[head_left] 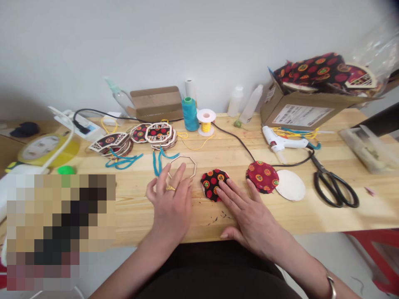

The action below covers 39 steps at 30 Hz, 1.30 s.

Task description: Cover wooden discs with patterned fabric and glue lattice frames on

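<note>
My left hand (173, 203), a ring on one finger, rests its spread fingertips on a thin pale octagonal frame (195, 167) lying on the table. Fingers stretched out, my right hand (246, 207) lies with its tips on a black fabric-covered disc (209, 182) patterned with red and orange circles. One finger of the right hand reaches the lower edge of a dark red patterned disc (263, 176). That disc slightly overlaps a plain white disc (291, 185). Small dark scraps (218, 217) are scattered between my hands.
Black-handled scissors (336, 187) and a white glue gun (285, 142) with its cord lie right. Behind stand a teal thread cone (190, 115), a yellow thread spool (206, 124) and a cardboard box (299, 110) of fabric. Stacked decorated pieces (158, 133) and tape (46, 151) are left.
</note>
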Each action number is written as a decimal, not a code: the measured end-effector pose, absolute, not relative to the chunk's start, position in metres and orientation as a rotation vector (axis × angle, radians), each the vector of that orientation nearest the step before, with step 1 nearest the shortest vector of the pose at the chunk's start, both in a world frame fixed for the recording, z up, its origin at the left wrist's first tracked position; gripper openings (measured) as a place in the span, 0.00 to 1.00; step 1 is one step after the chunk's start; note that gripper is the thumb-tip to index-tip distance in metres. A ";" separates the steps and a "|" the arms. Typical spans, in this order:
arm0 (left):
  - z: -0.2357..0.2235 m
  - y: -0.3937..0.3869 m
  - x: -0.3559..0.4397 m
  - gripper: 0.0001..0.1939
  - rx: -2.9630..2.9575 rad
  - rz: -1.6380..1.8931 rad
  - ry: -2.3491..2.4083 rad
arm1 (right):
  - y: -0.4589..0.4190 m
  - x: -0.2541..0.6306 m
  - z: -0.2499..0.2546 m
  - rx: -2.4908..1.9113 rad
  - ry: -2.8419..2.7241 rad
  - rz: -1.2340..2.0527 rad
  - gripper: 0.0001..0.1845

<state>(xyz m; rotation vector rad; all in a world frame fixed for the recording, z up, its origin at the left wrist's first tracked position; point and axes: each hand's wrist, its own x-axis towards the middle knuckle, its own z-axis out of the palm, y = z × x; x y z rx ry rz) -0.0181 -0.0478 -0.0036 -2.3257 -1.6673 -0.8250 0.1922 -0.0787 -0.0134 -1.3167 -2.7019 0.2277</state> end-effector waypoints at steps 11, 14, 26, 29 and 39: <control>-0.015 -0.052 -0.018 0.19 -2.696 -0.800 -1.378 | -0.079 0.191 -0.010 -1.331 -2.703 0.219 0.45; -0.016 -0.052 -0.019 0.21 -2.710 -0.793 -1.397 | -0.079 0.191 -0.011 -1.333 -2.693 0.221 0.44; -0.016 -0.051 -0.020 0.21 -2.712 -0.739 -1.448 | -0.070 0.182 0.011 -1.290 -2.681 0.237 0.49; -0.016 -0.053 -0.021 0.20 -2.736 -0.681 -1.448 | -0.062 0.170 0.011 -1.287 -2.678 0.272 0.50; -0.016 -0.050 -0.026 0.19 -2.803 -0.808 -1.416 | -0.049 0.158 -0.010 -1.371 -2.658 0.327 0.47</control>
